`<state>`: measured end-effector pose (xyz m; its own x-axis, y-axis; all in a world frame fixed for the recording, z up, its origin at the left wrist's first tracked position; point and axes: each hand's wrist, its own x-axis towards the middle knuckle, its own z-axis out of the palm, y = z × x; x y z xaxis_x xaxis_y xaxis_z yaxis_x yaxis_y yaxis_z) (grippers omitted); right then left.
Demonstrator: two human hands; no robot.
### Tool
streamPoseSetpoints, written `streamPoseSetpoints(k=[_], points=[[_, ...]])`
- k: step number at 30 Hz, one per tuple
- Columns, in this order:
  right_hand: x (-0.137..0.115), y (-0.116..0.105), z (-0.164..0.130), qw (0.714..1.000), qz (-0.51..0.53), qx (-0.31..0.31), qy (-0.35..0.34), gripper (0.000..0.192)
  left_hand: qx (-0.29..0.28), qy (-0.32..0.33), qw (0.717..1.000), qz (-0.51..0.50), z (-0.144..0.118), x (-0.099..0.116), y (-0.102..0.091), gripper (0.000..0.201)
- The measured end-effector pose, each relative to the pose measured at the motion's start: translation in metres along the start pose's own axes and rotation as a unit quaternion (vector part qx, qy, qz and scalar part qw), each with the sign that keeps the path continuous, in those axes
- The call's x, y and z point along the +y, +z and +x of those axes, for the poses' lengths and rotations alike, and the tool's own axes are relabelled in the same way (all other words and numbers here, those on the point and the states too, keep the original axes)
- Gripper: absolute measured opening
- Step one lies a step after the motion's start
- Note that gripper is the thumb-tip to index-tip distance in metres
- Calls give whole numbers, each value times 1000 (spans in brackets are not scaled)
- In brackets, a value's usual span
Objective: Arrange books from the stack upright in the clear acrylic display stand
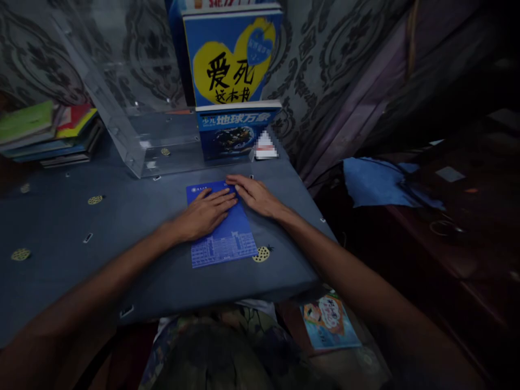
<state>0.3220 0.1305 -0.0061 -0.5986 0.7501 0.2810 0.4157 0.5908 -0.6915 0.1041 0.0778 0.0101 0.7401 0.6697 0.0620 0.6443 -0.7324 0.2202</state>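
Fingers of the left hand lie flat, slightly parted, across the blue booklet; the right hand rests extended at its far right corner. Neither grips. Beneath them on the counter, its long axis runs roughly near to far.

We face scroll-patterned wall; what seems pale curtain hangs at right; grey-blue surface, pineapple print; light dim, right side darkest.
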Motion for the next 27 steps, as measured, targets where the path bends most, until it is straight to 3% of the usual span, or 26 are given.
streamPoseSetpoints(k=[10,21,27], points=[[0,-1,0,1000,19,-1,1,42,-71,146,984,-73,-20,40,1,48],[-1,-1,-3,998,-62,-12,-25,45,-79,152,981,-89,-36,54,-2,50],[0,-1,-4,997,-73,-24,-17,50,-38,157,983,-85,-69,49,-9,49]])
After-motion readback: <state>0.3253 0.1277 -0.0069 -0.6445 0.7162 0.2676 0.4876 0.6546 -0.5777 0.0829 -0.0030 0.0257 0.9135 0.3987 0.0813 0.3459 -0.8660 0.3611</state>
